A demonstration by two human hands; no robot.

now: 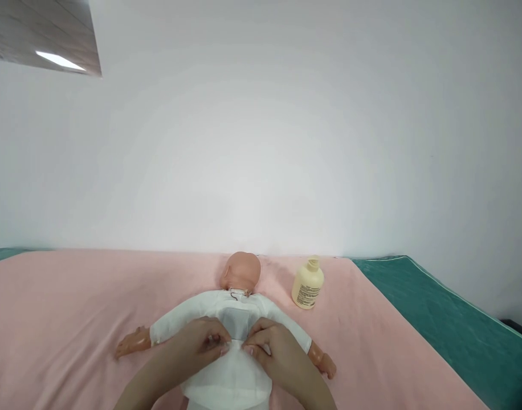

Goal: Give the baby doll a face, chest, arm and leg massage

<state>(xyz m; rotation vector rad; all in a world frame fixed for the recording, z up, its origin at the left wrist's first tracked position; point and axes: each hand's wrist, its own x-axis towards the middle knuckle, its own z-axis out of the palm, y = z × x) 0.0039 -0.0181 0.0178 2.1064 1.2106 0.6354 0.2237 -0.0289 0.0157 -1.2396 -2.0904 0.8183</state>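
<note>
A baby doll (243, 270) lies face down with its arms spread to both sides. It wears a white cloth top (233, 376), and a grey panel (236, 322) shows in the middle of its upper back. My left hand (205, 343) pinches the white cloth at the lower left of that panel. On the other side of the panel's lower edge, my right hand (272, 348) pinches the cloth too, thumb and forefinger together. The two sets of fingertips are close to each other. The doll's legs are out of view.
A cream bottle (308, 285) with printed text stands right of the doll's head. Under everything lies a pink sheet (372, 353), with a green surface (453, 319) showing at the right. A pale wall (261, 131) rises behind, with a mirror-like panel (43, 34) at upper left.
</note>
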